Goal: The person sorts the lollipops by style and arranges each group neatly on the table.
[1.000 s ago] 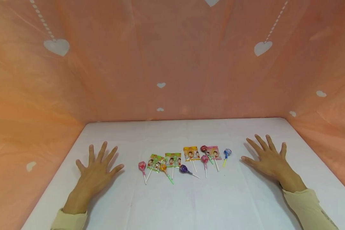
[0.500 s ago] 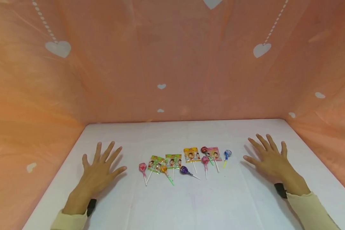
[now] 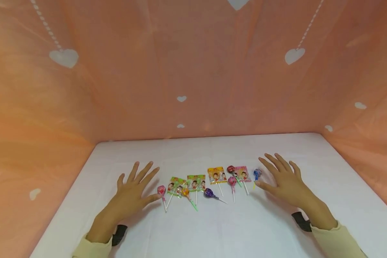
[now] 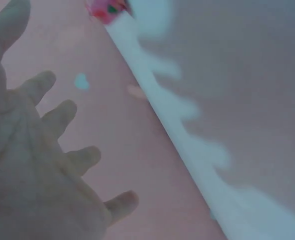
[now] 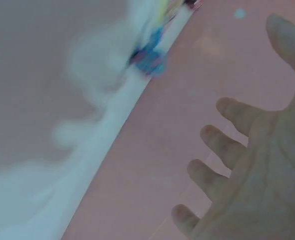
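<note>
My left hand (image 3: 132,195) hovers over the table with fingers spread, its thumb tip right by a pink lollipop (image 3: 161,190) at the left end of the row. On the other side my right hand (image 3: 285,182) is also spread, its thumb overlapping the yellow stick of a blue lollipop (image 3: 257,173). Between them lie an orange lollipop (image 3: 185,193), a purple lollipop (image 3: 209,193), a second pink lollipop (image 3: 232,181) and a dark red lollipop (image 3: 230,169). Flat lollipops in green packets (image 3: 196,183), a yellow packet (image 3: 216,175) and a pink packet (image 3: 242,174) lie among them. Both palms hold nothing.
A white-covered table (image 3: 219,233) carries the candy. Orange-pink cloth (image 3: 193,71) with white hearts hangs behind it and along both sides. A black strap piece (image 3: 119,235) shows under the left wrist and another dark piece (image 3: 301,221) under the right.
Both hands have moved inward toward the row of lollipops, the left going right and the right going left. The candy lies as before; the head view has shifted slightly.
</note>
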{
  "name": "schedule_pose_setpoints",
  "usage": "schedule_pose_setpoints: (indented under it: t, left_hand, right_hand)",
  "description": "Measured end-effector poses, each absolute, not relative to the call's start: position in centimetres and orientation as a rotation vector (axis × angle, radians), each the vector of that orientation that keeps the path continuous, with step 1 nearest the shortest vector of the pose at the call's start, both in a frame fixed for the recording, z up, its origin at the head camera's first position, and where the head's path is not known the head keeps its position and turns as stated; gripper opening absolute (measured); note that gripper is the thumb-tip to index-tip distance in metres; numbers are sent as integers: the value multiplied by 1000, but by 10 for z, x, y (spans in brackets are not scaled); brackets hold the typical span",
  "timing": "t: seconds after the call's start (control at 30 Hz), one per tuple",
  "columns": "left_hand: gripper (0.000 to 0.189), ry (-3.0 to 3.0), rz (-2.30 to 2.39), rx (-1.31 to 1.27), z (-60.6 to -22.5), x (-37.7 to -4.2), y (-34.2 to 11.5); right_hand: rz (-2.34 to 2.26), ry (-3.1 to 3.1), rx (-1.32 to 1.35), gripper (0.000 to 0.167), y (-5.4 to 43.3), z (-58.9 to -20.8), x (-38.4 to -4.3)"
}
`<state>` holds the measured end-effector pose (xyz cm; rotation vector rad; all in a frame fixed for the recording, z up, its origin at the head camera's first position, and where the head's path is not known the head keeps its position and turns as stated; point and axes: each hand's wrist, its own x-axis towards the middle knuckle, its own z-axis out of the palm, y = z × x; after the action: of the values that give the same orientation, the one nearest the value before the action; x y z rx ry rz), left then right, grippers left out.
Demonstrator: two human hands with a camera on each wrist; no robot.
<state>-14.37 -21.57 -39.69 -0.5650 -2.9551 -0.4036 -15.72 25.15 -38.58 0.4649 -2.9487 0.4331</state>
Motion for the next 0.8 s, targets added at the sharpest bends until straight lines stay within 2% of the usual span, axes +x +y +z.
schedule_pose_setpoints:
  t: [0.23, 0.37, 0.53, 0.8]
  left_hand:
    - [85, -3023, -567, -711, -400, -157, -192]
    - [79, -3084, -624, -796, -399, -162, -186]
    - [62, -3095, -628, -845, -395, -166, -183]
    - [59, -3051, -599, -912, -398, -170, -181]
  right_hand:
    - [507, -2907, 623, 79, 199, -378, -159]
    - [564, -2899, 708, 77, 170, -378, -163]
    - [652, -2931, 786, 76, 138, -379, -165]
    - [709, -3016, 819, 72, 104, -383, -171]
